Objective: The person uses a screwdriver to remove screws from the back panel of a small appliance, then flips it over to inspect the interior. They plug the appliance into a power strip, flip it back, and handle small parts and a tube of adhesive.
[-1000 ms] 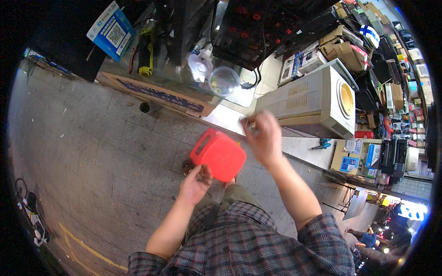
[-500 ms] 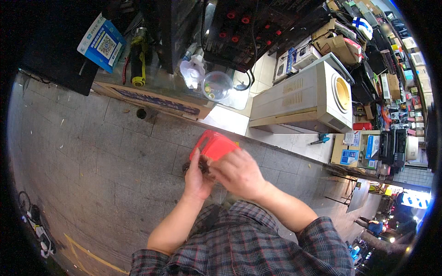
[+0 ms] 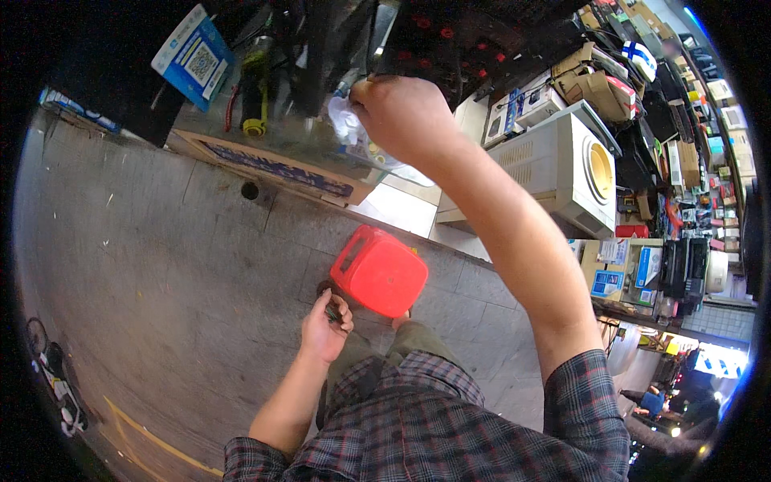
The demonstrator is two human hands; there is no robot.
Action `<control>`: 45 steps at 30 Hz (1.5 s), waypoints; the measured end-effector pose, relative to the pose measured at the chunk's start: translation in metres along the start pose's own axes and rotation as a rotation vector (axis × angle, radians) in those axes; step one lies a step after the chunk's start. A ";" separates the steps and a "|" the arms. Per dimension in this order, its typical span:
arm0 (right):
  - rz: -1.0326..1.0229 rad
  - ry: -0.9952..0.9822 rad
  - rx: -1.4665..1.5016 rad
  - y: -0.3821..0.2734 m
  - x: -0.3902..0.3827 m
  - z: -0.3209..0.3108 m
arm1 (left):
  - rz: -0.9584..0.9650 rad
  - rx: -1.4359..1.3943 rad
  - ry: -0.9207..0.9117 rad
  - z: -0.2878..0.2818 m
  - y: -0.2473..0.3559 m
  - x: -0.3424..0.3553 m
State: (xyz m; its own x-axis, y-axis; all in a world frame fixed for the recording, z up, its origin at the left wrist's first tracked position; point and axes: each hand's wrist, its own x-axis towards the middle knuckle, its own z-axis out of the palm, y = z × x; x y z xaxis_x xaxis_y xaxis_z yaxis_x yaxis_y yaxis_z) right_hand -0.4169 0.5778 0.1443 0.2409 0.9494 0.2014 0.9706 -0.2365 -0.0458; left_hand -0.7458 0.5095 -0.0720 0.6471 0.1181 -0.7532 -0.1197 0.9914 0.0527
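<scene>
Left of the left hand (image 3: 328, 328): passage over the pavement (image 3: 185, 273) is left open.
Ahead of the left hand: the low way is obstructed by the red stool (image 3: 384, 273).
Beyond the right hand (image 3: 401, 116): reach is walled off by black equipment (image 3: 450, 52).
Fingertip side: the surface (image 3: 301, 149) is partly taken up by crumpled white tissue (image 3: 344, 122).
Surface's left end: room is narrowed by a yellow-and-black tool (image 3: 255, 100) and a blue sign (image 3: 195, 63).
</scene>
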 end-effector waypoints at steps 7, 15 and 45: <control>-0.223 -0.069 -0.279 0.029 0.032 0.046 | 0.009 -0.026 -0.056 -0.017 -0.016 -0.013; -0.312 -0.028 -0.417 0.049 0.035 0.080 | 0.025 -0.053 0.059 -0.053 -0.013 -0.020; -0.044 -0.045 -0.305 0.065 0.038 0.091 | 0.067 -0.053 0.128 -0.097 -0.026 -0.013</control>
State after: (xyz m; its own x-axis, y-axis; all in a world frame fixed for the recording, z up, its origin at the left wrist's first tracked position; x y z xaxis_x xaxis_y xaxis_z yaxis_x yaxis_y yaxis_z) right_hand -0.3440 0.6169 0.0602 0.2049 0.9668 0.1530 0.9357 -0.2393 0.2591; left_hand -0.8237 0.4769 -0.1273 0.5351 0.1727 -0.8270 -0.2013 0.9768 0.0738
